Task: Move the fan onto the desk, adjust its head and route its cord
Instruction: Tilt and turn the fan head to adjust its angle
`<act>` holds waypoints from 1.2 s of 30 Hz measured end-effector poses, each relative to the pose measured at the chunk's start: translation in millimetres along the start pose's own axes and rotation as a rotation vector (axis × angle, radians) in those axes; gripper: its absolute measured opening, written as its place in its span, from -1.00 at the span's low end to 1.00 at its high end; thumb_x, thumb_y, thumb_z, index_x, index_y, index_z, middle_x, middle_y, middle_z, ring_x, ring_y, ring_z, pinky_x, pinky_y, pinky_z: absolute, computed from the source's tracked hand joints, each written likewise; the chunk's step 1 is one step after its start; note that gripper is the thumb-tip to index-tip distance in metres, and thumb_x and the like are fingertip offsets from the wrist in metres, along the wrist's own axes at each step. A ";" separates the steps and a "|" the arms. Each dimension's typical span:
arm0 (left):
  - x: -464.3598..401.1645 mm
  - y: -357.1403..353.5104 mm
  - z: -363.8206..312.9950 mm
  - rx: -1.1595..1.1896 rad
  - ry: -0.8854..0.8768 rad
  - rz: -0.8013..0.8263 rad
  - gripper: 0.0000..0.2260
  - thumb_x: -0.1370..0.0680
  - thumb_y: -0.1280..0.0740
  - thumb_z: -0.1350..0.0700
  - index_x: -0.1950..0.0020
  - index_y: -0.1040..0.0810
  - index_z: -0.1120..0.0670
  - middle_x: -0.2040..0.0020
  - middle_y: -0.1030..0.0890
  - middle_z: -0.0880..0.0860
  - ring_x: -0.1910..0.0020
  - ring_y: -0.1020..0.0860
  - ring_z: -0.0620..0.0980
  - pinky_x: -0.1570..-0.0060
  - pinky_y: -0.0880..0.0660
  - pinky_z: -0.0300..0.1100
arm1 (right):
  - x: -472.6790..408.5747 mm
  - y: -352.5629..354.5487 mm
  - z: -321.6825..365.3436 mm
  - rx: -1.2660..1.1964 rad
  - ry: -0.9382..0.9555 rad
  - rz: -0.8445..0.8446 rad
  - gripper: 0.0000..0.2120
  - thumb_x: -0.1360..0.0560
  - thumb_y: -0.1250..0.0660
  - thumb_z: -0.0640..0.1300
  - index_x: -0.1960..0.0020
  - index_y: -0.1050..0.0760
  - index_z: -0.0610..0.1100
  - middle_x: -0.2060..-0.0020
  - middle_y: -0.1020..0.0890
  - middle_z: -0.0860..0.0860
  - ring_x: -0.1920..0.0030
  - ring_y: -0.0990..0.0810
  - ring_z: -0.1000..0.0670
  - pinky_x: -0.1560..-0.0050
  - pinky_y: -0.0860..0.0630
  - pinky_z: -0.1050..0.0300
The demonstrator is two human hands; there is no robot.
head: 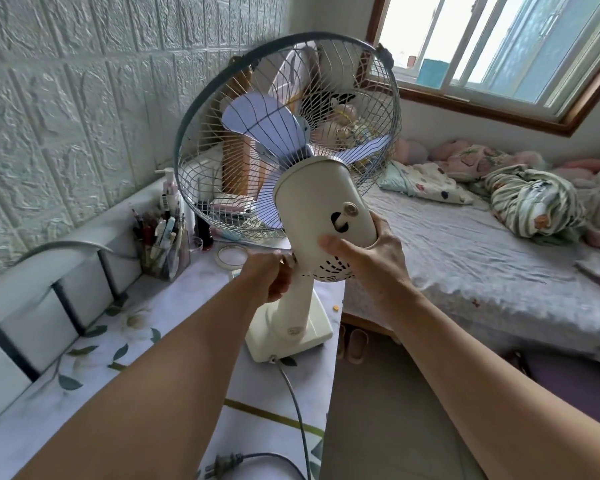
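Observation:
A cream fan (pixel 317 199) stands on the desk (pixel 84 393) near its right edge, base (pixel 291 336) flat on the floral cover. Its wire cage and pale blue blades face away from me, tilted up and left. My right hand (pixel 368 254) wraps the back of the motor housing, thumb across it below the knob. My left hand (pixel 271 275) pinches a small knob at the neck joint. The grey cord (pixel 297 407) runs from the base toward me along the desk. Its plug (pixel 222 464) lies loose at the near edge.
A pen holder (pixel 163 244), bottles and a tape roll (pixel 231 254) crowd the desk behind the fan. A textured wall and padded rail run along the left. A bed (pixel 482 265) with bedding fills the right, slippers (pixel 355 344) on the floor between.

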State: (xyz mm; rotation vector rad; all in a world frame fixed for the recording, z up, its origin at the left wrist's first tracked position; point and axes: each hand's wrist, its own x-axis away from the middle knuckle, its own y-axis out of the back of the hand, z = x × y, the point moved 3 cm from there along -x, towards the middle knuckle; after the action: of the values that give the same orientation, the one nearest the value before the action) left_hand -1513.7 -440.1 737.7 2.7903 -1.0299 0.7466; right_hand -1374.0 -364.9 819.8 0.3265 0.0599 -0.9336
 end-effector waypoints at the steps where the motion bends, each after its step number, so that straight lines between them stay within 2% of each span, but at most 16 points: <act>1: -0.7 1.3 -3.2 -0.021 -0.042 -0.019 -0.72 -0.58 -0.22 0.08 0.32 -0.46 0.13 0.43 -0.49 0.07 0.62 -0.42 -0.09 0.50 -0.38 -0.36 | -0.1 -0.1 -0.2 -0.001 -0.003 -0.002 -0.52 -0.12 -0.50 0.04 0.01 -0.44 0.21 0.09 -0.64 0.08 0.02 -0.62 0.06 0.09 -0.62 0.10; 3: -0.2 5.0 -8.6 -0.045 -0.195 -0.023 -0.91 -0.50 -0.36 0.13 0.13 -0.48 0.12 0.27 -0.56 0.07 0.39 -0.52 -0.05 0.34 -0.50 -0.23 | -0.2 -1.0 0.1 -0.004 -0.008 -0.008 -0.47 -0.11 -0.51 0.04 -0.05 -0.44 0.18 0.06 -0.64 0.05 0.01 -0.62 0.03 0.02 -0.63 -0.01; 5: -1.1 6.9 -8.2 -0.117 -0.335 0.009 -0.82 -0.39 -0.46 0.25 0.13 -0.50 0.07 0.19 -0.60 0.06 0.23 -0.57 0.00 0.18 -0.57 -0.11 | -0.3 -1.3 0.5 0.008 -0.007 -0.017 -0.44 -0.11 -0.50 0.05 -0.08 -0.45 0.14 0.06 -0.65 0.03 0.01 -0.62 0.01 -0.01 -0.63 -0.08; 7: -2.7 8.5 -7.3 -0.268 -0.430 -0.055 -0.77 -0.34 -0.49 0.28 0.25 -0.52 -0.01 0.22 -0.63 0.06 0.24 -0.59 0.00 0.10 -0.57 -0.09 | 0.3 -1.3 0.8 0.018 -0.007 -0.023 -0.37 -0.10 -0.50 0.06 -0.15 -0.45 0.09 0.06 -0.64 0.04 0.01 -0.62 0.02 -0.01 -0.63 -0.08; 9: -4.8 8.4 -7.7 -0.300 -0.454 -0.085 -0.81 -0.37 -0.49 0.23 0.30 -0.53 0.00 0.31 -0.62 0.05 0.34 -0.58 -0.02 0.13 -0.58 -0.12 | 0.3 0.0 0.5 0.018 -0.009 -0.023 -0.33 -0.11 -0.50 0.06 -0.20 -0.45 0.06 0.05 -0.64 0.03 0.00 -0.62 0.02 -0.01 -0.63 -0.07; 11: -5.3 6.8 -7.2 -0.274 -0.413 -0.080 -0.82 -0.43 -0.45 0.18 0.34 -0.53 0.09 0.37 -0.60 0.11 0.46 -0.55 -0.06 0.21 -0.59 -0.14 | 0.9 0.1 0.5 0.015 -0.022 -0.023 -0.32 -0.10 -0.50 0.06 -0.22 -0.46 0.03 0.04 -0.65 0.02 0.00 -0.62 0.00 -0.01 -0.63 -0.07; 13: -5.1 4.9 -5.9 -0.203 -0.297 -0.059 -0.76 -0.46 -0.41 0.16 0.39 -0.50 0.14 0.39 -0.56 0.16 0.58 -0.49 -0.09 0.41 -0.53 -0.25 | 0.5 0.2 0.6 0.023 -0.029 -0.021 -0.35 -0.09 -0.50 0.07 -0.17 -0.46 0.06 0.04 -0.65 0.02 0.00 -0.62 -0.01 -0.01 -0.62 -0.07; 15: -0.3 1.6 -3.8 -0.138 -0.146 0.026 -0.76 -0.48 -0.36 0.12 0.37 -0.45 0.12 0.35 -0.49 0.14 0.54 -0.44 -0.03 0.50 -0.40 -0.35 | 0.3 0.8 0.7 0.035 -0.028 -0.017 -0.40 -0.09 -0.49 0.08 -0.11 -0.44 0.12 0.07 -0.64 0.05 0.01 -0.62 0.02 0.01 -0.62 -0.03; 17: 4.1 0.9 -2.9 -0.154 -0.109 0.052 -0.81 -0.50 -0.34 0.06 0.25 -0.46 0.12 0.30 -0.52 0.12 0.47 -0.47 0.00 0.45 -0.39 -0.33 | 0.1 1.3 1.0 0.033 -0.023 -0.017 -0.42 -0.10 -0.49 0.08 -0.09 -0.43 0.14 0.08 -0.63 0.07 0.01 -0.61 0.04 0.04 -0.62 0.02; 20: 6.6 3.9 -5.5 -0.177 -0.289 -0.010 -0.83 -0.48 -0.40 0.17 0.01 -0.46 0.14 0.17 -0.61 0.12 0.27 -0.59 0.05 0.25 -0.52 -0.15 | -0.2 0.2 1.9 0.025 -0.020 -0.020 -0.39 -0.11 -0.48 0.07 -0.14 -0.44 0.10 0.06 -0.63 0.05 0.01 -0.61 0.04 0.05 -0.62 0.04; 23: 10.9 3.3 -7.4 -0.403 -0.515 -0.099 -0.76 -0.38 -0.44 0.30 0.10 -0.47 0.05 0.19 -0.64 0.06 0.17 -0.63 0.05 0.05 -0.58 -0.08 | -0.1 -0.6 2.0 0.009 -0.016 -0.018 -0.41 -0.11 -0.49 0.06 -0.12 -0.45 0.11 0.09 -0.64 0.07 0.04 -0.62 0.06 0.10 -0.61 0.09; 25: 10.3 4.9 -7.7 -0.476 -0.605 -0.173 -0.76 -0.34 -0.46 0.31 0.19 -0.50 0.01 0.26 -0.64 0.01 0.21 -0.64 -0.01 0.02 -0.58 -0.14 | 0.6 -0.5 1.6 -0.001 -0.020 -0.017 -0.40 -0.12 -0.49 0.06 -0.14 -0.46 0.10 0.10 -0.64 0.07 0.05 -0.62 0.06 0.11 -0.61 0.11; 29: 3.7 6.7 -4.2 -0.452 -0.576 -0.189 -0.89 -0.40 -0.45 0.19 0.11 -0.59 0.15 0.24 -0.70 0.11 0.25 -0.67 0.04 0.06 -0.59 -0.14 | 0.7 0.1 1.3 -0.022 -0.035 -0.025 -0.41 -0.12 -0.50 0.04 -0.13 -0.47 0.09 0.11 -0.65 0.07 0.06 -0.63 0.06 0.15 -0.61 0.13; 31: 2.9 4.1 -4.4 -0.379 -0.516 -0.146 -0.90 -0.46 -0.40 0.14 0.19 -0.57 0.16 0.32 -0.67 0.15 0.39 -0.63 0.04 0.15 -0.60 -0.14 | 0.4 0.0 1.7 -0.020 -0.032 -0.029 -0.42 -0.12 -0.50 0.04 -0.12 -0.47 0.09 0.11 -0.65 0.07 0.06 -0.63 0.06 0.15 -0.60 0.14; 34: -1.4 2.9 -4.6 -0.271 -0.419 -0.142 -0.76 -0.49 -0.37 0.13 0.36 -0.51 0.16 0.46 -0.57 0.11 0.58 -0.49 -0.08 0.40 -0.52 -0.21 | 1.1 -0.6 1.2 0.005 -0.031 -0.030 -0.40 -0.11 -0.50 0.07 -0.13 -0.47 0.09 0.10 -0.65 0.07 0.05 -0.62 0.07 0.13 -0.60 0.12; 36: -3.6 2.2 -3.5 -0.202 -0.354 -0.141 -0.68 -0.51 -0.35 0.14 0.44 -0.47 0.17 0.50 -0.53 0.13 0.65 -0.43 -0.11 0.48 -0.46 -0.25 | 0.5 -0.3 1.0 0.019 -0.029 -0.037 -0.39 -0.10 -0.50 0.08 -0.13 -0.46 0.10 0.10 -0.64 0.09 0.05 -0.62 0.07 0.12 -0.60 0.12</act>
State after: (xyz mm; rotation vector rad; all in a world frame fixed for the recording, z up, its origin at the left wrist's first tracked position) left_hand -1518.9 -438.9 738.9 2.8338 -0.8794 0.1245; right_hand -1374.1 -365.7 820.6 0.3301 0.0310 -0.9760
